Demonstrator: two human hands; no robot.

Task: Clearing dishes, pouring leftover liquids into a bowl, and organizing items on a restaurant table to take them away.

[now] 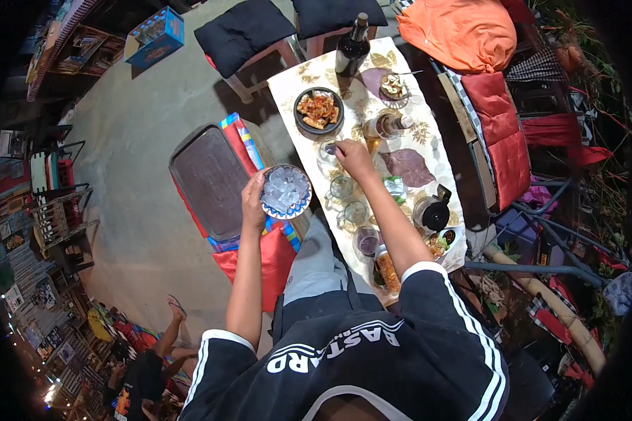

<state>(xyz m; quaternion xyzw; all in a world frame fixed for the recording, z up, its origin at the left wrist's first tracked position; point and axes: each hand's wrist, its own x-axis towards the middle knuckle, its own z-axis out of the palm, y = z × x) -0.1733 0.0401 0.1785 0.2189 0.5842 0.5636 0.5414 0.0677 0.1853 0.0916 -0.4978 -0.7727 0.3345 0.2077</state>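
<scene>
My left hand (251, 202) grips the side of a bowl with a blue-and-white patterned rim (288, 214), held just off the table's left edge. Clear chunks of ice (286, 188) fill the bowl. Over the table, my right hand (356, 158) has its fingers drawn together at the rim of a clear glass (325, 158). Something small and dark shows at the fingertips, too small to name. Toward me from that glass stand two clear glass mugs, one farther (341, 187) and one nearer (353, 214), and a glass with a dark purplish tint (366, 242).
The leaf-patterned tablecloth (298, 78) also carries a dark bottle (352, 55), a black bowl of food (298, 123), a bottle of amber liquid (385, 127) and a black-lidded pot (437, 213). A brown tray (207, 186) lies on a seat to the left. Cushioned seats (497, 144) flank the right side.
</scene>
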